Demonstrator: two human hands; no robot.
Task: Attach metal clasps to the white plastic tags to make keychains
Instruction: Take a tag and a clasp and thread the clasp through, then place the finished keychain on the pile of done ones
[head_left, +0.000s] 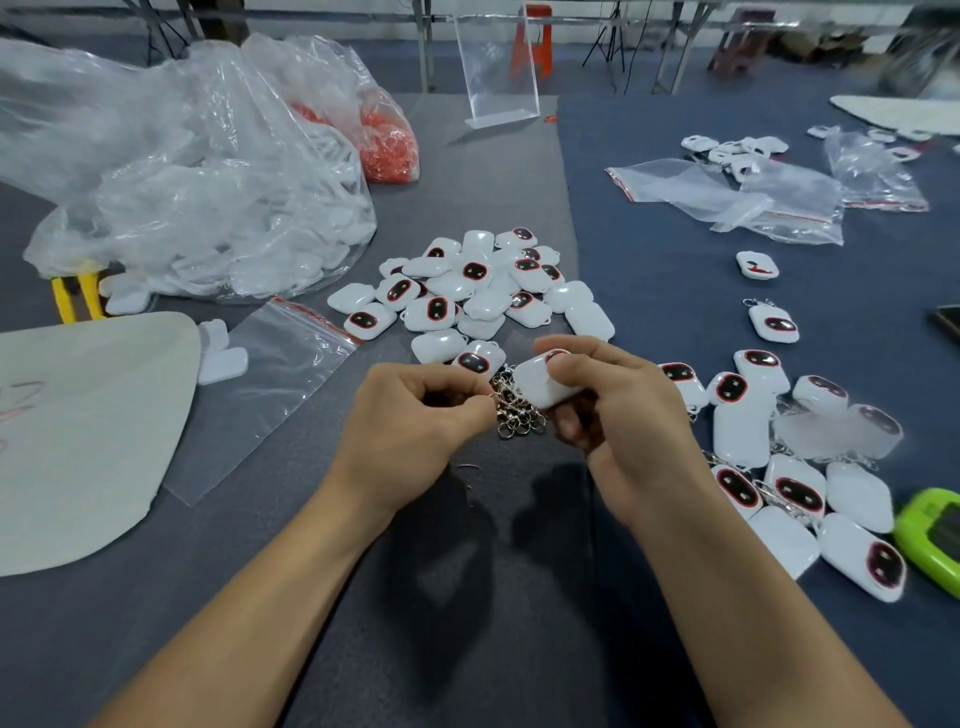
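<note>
Sprawling at far left on the grey counter (467, 156) is a big clear bag (182, 171) of white pieces, with a red-filled bag (387, 145) behind it. The left hand (415, 431) pinches a metal clasp (496, 402) between thumb and fingertips, just above a small heap of clasps (519, 415). The right hand (618, 421) is clamped on a white tag (540, 382), touching the clasp. Loose tags (472, 291) lie beyond; finished keychains (779, 467) gather at right.
</note>
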